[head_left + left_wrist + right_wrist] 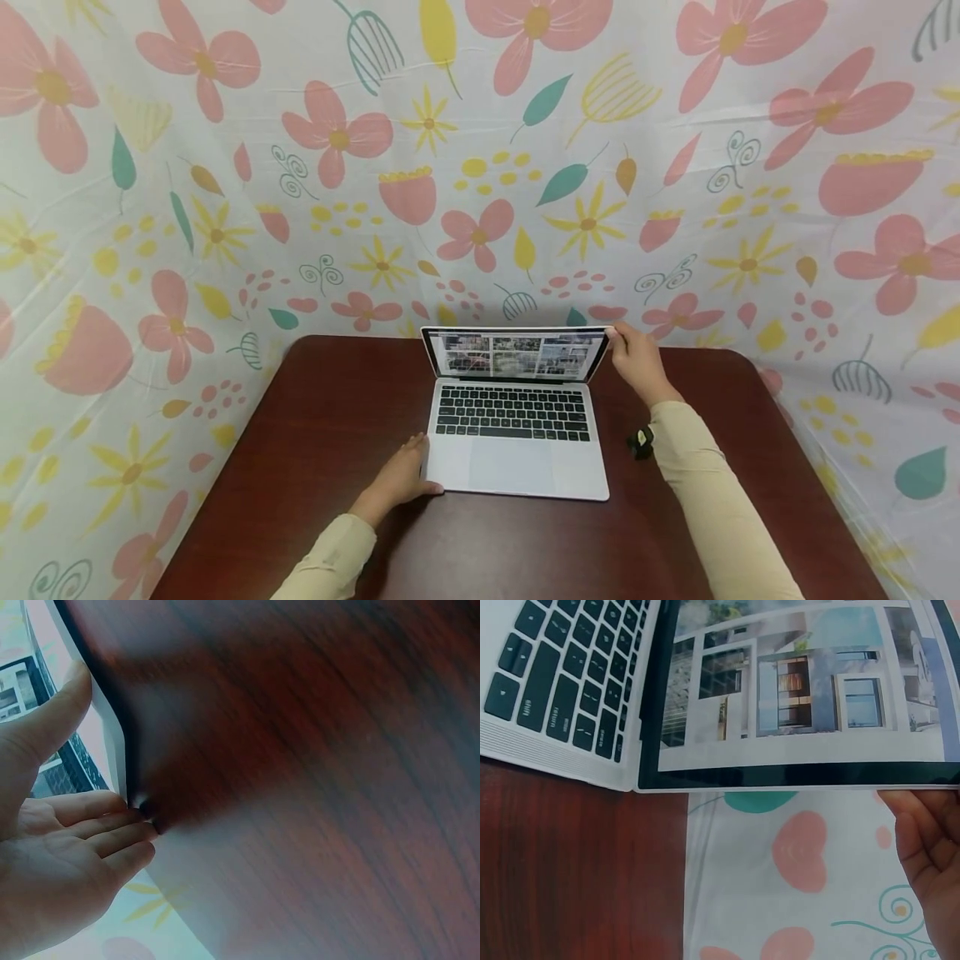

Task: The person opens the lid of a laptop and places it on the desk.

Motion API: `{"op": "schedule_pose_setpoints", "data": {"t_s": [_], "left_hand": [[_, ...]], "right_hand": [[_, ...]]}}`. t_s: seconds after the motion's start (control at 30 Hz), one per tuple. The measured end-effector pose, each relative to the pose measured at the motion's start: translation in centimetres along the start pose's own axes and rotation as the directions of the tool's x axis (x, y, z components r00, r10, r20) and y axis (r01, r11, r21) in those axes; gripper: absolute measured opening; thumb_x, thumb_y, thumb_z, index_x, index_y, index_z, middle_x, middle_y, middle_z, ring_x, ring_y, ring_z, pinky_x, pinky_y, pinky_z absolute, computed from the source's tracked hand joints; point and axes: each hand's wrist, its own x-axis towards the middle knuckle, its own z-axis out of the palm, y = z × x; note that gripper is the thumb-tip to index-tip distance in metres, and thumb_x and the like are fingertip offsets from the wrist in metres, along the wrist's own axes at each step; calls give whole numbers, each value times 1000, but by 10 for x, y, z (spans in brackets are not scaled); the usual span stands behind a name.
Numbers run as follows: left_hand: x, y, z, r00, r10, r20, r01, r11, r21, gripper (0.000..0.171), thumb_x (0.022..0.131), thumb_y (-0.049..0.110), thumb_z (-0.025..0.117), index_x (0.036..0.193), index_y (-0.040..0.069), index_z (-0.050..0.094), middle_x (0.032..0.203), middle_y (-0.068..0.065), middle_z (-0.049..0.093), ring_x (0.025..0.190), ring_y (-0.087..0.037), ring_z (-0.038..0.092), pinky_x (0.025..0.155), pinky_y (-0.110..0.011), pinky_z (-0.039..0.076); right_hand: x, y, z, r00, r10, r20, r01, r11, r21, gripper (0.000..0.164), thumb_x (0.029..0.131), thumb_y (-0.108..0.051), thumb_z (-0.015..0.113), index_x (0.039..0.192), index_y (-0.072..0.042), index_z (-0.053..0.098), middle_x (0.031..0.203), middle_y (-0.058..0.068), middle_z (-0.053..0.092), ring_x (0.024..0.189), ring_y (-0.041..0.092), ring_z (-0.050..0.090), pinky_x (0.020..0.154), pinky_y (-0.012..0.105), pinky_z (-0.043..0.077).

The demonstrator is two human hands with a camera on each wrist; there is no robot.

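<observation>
An opened silver laptop (517,467) lies on the dark red-brown table, its black keyboard (512,414) towards me. Rows of pictures show on its lit screen (517,357), which is raised at the back. At the screen's upper right corner, my right hand (639,360) pinches the edge; in the right wrist view its fingers (919,825) meet the rim. My left hand (405,475) rests against the laptop's front left corner, thumb at the front edge. The left wrist view has its fingers (105,832) fairly straight against the side, thumb spread apart.
The wooden table (330,417) extends on both sides of the laptop and in front of it. Behind stands a white cloth (480,167) printed with flowers and leaves, close to the table's back edge. Beside my right cuff is a small black object (640,443).
</observation>
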Motion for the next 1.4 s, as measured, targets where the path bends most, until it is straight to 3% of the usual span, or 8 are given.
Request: {"op": "schedule_pose_setpoints", "data": {"t_s": [0.17, 0.3, 0.4, 0.67, 0.83, 1.13, 1.27, 1.4], "left_hand": [[2, 1, 1, 1000, -16, 8, 16, 1000, 14, 96, 69, 35, 86, 135, -18, 40, 140, -35, 40, 131, -47, 39, 106, -53, 33], [4, 2, 1, 1000, -15, 7, 14, 1000, 25, 96, 69, 35, 86, 134, -18, 41, 139, -35, 41, 131, -47, 40, 106, -52, 34], [5, 2, 1, 1000, -11, 7, 11, 999, 32, 95, 69, 35, 86, 134, -18, 42, 139, -35, 41, 130, -47, 40, 106, -53, 34], [6, 2, 2, 1000, -27, 13, 27, 999, 44, 95, 69, 34, 86, 134, -18, 41, 140, -34, 41, 131, -46, 39, 106, -52, 33], [6, 3, 2, 999, -48, 16, 47, 997, 64, 95, 68, 34, 87, 134, -18, 42, 140, -33, 42, 130, -45, 41, 106, -51, 34], [8, 7, -2, 998, -57, 14, 55, 990, 129, 94, 68, 37, 87, 132, -18, 45, 137, -32, 45, 128, -44, 44, 106, -49, 36], [7, 7, 0, 999, -52, 14, 50, 990, 128, 95, 67, 37, 87, 131, -18, 45, 137, -33, 46, 128, -44, 45, 105, -49, 36], [5, 6, 0, 999, -52, 9, 50, 992, 120, 94, 66, 36, 88, 131, -18, 45, 135, -33, 47, 126, -45, 46, 104, -51, 37]], "right_hand": [[11, 5, 0, 999, 34, 35, -34, 999, 4, 30, 101, -12, 49, 73, -1, 49, 59, 11, 46, 53, 22, 40, 56, 37, 34], [19, 8, 1, 996, 74, 56, -75, 997, 10, 31, 102, -18, 47, 78, 1, 53, 63, 13, 50, 57, 25, 44, 58, 39, 36], [23, 11, 3, 995, 95, 36, -96, 995, 25, 31, 102, -20, 49, 83, 2, 59, 66, 14, 54, 59, 27, 47, 59, 40, 38], [36, 13, 10, 991, 135, -23, -134, 989, 62, 38, 100, -19, 52, 66, -3, 46, 55, 5, 39, 50, 20, 35, 54, 35, 30], [45, 12, 16, 988, 143, -61, -140, 989, 42, 35, 99, -16, 54, 68, 1, 51, 56, 8, 44, 52, 21, 37, 55, 35, 31], [59, 12, 22, 981, 189, -52, -187, 982, 40, 38, 100, -17, 52, 67, 2, 49, 54, 5, 37, 51, 23, 35, 56, 37, 31], [64, 14, 27, 973, 217, -75, -216, 976, 24, 37, 99, -16, 53, 71, 8, 56, 57, 17, 47, 57, 33, 45, 60, 43, 37], [69, 12, 33, 953, 281, -110, -278, 960, 42, 30, 97, -13, 57, 86, 13, 65, 79, 29, 62, 74, 42, 55, 72, 51, 43]]}}
